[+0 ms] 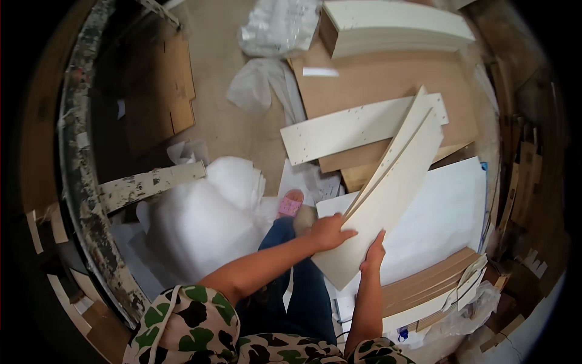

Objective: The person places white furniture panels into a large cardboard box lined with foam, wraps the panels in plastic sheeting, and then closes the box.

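Note:
Two long white boards (388,188) are held together at a slant, one partly behind the other, their far ends reaching up and to the right. My left hand (329,233) grips their left edge near the close end, thumb lying on the top face. My right hand (373,252) holds the opposite edge, thumb up on the face and other fingers hidden beneath. Past them, another white board (339,130) with small holes lies crosswise on a brown sheet (376,79), its right part crossed by the held boards.
A stack of white boards (400,21) stands at the far right, beside clear plastic wrap (279,27). White foam sheeting (200,224) is heaped at left, near a paint-worn metal frame (82,151). Under my right side are a white surface (451,206) and brown-faced boards (424,282).

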Motion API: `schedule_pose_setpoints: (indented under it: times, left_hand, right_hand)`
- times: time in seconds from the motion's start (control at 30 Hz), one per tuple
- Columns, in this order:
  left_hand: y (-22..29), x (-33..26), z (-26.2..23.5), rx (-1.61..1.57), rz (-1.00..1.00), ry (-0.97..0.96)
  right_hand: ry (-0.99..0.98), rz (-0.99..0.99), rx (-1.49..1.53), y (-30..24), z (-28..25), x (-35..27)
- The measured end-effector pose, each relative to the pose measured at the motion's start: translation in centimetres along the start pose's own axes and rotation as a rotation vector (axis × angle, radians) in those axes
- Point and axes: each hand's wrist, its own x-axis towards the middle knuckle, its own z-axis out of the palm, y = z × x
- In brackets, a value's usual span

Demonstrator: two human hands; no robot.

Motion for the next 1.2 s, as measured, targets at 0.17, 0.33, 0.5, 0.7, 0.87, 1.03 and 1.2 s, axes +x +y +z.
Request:
schedule_pose_setpoints:
  times: [0.17,0.33,0.5,0.7,0.87,1.03,1.2]
  left_hand:
    - [2.0,-11.0,0.9,-0.065,0.005,0.035]
    - [6.6,-22.4,-1.7,-0.142,-0.091,0.200]
    - [8.8,-30.2,-4.1,-0.224,-0.078,0.475]
    - [11.1,-40.2,-6.3,-0.451,0.195,0.839]
    - [10.8,-49.2,-6.3,-0.512,0.306,1.044]
    - [8.3,-60.7,-18.6,-0.771,1.062,1.011]
    - [8.3,-81.3,-19.4,-1.327,0.977,1.537]
  right_hand:
    - [-0.076,-0.062,0.004,2.2,-5.5,-8.2]
    - [-0.167,-0.117,-0.040,2.1,-6.8,-15.9]
    - [-0.356,-0.247,-0.084,-0.9,-4.5,-23.5]
    - [-0.583,-0.677,-0.070,-3.9,-2.0,-34.9]
    - [-0.787,-0.895,-0.151,-4.6,-1.3,-45.7]
    - [-0.862,-1.338,-0.436,-2.8,-0.1,-52.9]
    - [-1.079,-1.788,-0.715,0.9,0.4,-63.0]
